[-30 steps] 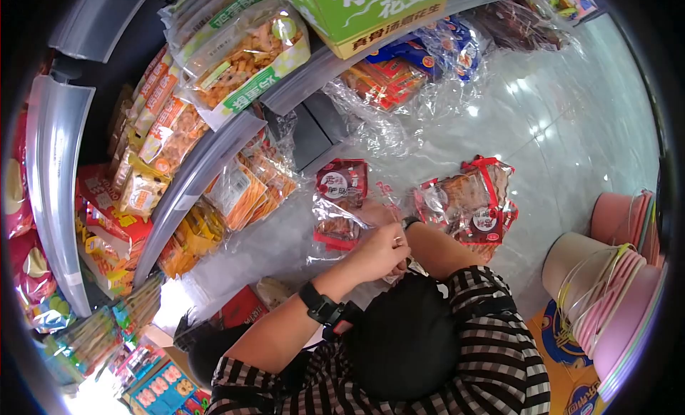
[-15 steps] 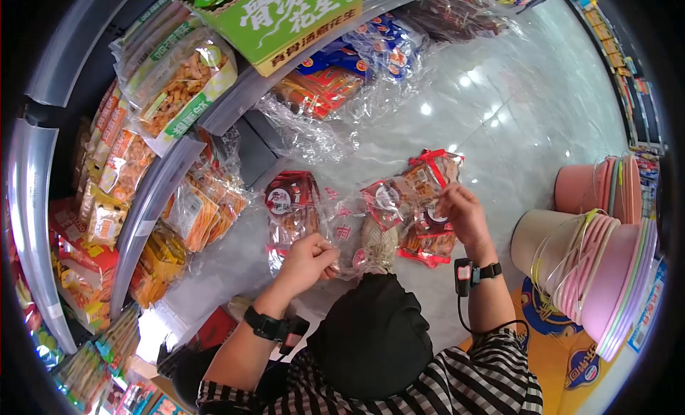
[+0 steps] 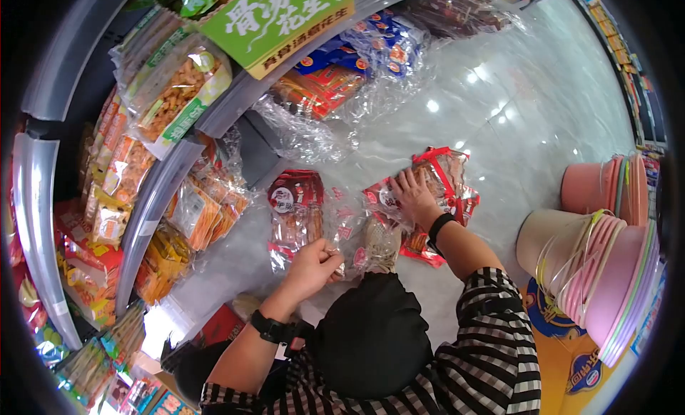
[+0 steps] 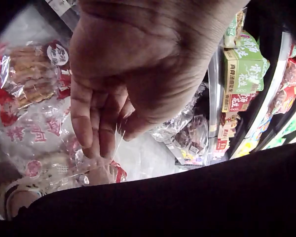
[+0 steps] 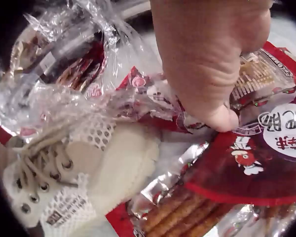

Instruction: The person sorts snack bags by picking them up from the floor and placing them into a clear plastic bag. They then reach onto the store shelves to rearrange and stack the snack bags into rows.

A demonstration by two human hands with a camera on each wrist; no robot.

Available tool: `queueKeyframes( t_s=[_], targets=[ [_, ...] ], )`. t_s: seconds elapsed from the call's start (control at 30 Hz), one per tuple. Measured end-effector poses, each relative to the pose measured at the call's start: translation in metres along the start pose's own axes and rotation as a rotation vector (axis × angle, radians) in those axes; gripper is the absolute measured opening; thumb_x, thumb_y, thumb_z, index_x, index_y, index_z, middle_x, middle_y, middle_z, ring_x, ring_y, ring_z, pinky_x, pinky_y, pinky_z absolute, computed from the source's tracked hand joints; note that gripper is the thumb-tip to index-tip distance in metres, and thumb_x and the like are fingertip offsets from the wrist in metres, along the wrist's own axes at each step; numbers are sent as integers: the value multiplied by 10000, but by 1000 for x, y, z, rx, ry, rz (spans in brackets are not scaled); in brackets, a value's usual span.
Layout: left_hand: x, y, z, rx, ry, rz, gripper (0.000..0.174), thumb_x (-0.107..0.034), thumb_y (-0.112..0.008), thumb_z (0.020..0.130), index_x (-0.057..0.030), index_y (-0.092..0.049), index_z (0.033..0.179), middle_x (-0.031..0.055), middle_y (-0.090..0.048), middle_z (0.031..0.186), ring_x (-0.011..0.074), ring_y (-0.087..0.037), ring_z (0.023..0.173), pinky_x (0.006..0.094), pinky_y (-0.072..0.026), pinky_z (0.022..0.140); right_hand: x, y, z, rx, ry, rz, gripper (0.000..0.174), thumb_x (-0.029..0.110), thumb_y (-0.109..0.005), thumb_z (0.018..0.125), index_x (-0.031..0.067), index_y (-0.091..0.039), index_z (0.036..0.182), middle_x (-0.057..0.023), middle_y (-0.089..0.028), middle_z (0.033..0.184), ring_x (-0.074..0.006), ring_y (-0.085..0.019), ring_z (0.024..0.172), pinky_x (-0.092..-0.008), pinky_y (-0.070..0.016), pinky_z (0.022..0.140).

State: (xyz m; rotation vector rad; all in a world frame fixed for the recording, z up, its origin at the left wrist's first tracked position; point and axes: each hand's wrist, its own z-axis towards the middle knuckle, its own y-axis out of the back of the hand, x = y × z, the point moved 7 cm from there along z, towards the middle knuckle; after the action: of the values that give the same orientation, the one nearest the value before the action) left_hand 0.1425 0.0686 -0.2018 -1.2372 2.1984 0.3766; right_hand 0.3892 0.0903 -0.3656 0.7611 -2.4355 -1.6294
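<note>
Pinching one clear bag point(image 3: 344, 219) in the curled fingers of the left hand point(image 3: 312, 265), and resting the spread right hand point(image 3: 416, 199), apart from it, on at least two red packets point(image 3: 446, 176) containing brown strips. Having one pale shoe point(image 5: 121, 160) under the bag between both hands, and a single packet point(image 3: 296, 211), also containing brown strips, just beyond the left. Stacking buckets point(image 3: 556, 251), too overlapped to count, well right of the right hand.

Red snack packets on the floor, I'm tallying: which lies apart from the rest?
The red, clear-windowed plastic packet by the left hand; the other red packets overlap at the right hand.
</note>
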Motion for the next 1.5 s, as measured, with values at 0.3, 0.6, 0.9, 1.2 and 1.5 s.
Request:
queueKeyframes(
  t_s=[0.3, 0.6, 0.9, 1.2, 1.5],
  targets=[
    [6, 2, 4, 11, -21, -33, 152, -134, -597, 901, -11, -509, 889, 51, -620, 700, 107, -615, 610, 244, -480, 541, -23, 19, 4, -91, -112, 136, 501, 199, -435, 892, 115, -397, 1384, -140, -479, 1310, -306, -398, 1266, -534, -208, 1100],
    [6, 1, 5, 22, -2, -27, 126, -123, -594, 907, -9, -542, 922, 51, -636, 737, 105, -614, 630, 241, -486, 558, -39, -7, 25, 154, -74, 82, 750, 286, -709, 652, 148, -409, 1325, -81, -573, 1115, -255, -476, 1121, -429, -343, 959],
    [2, -1, 6, 25, -17, 2, 142, -127, -604, 902, -1, -539, 906, 60, -636, 732, 109, -605, 609, 248, -486, 545, -37, -14, -3, 50, -45, 376, 279, 228, -567, 785, 81, -584, 1021, -108, -637, 930, -294, -621, 906, -414, -477, 779],
    [-1, -2, 8, 31, -39, -16, 147, -126, -607, 888, -5, -526, 870, 59, -634, 704, 111, -619, 597, 244, -476, 524, -51, 17, 4, 221, 142, 6, 179, 227, -563, 811, 157, -723, 776, -77, -702, 813, -226, -652, 867, -394, -438, 788],
    [8, 2, 7, 12, -30, -36, 147, -122, -603, 891, -8, -512, 874, 53, -627, 698, 109, -621, 606, 248, -478, 534, -67, 4, -6, 368, 206, -440, 257, 297, -484, 893, 189, -711, 947, -5, -695, 927, -269, -573, 1048, -489, -271, 1033]
  ],
)
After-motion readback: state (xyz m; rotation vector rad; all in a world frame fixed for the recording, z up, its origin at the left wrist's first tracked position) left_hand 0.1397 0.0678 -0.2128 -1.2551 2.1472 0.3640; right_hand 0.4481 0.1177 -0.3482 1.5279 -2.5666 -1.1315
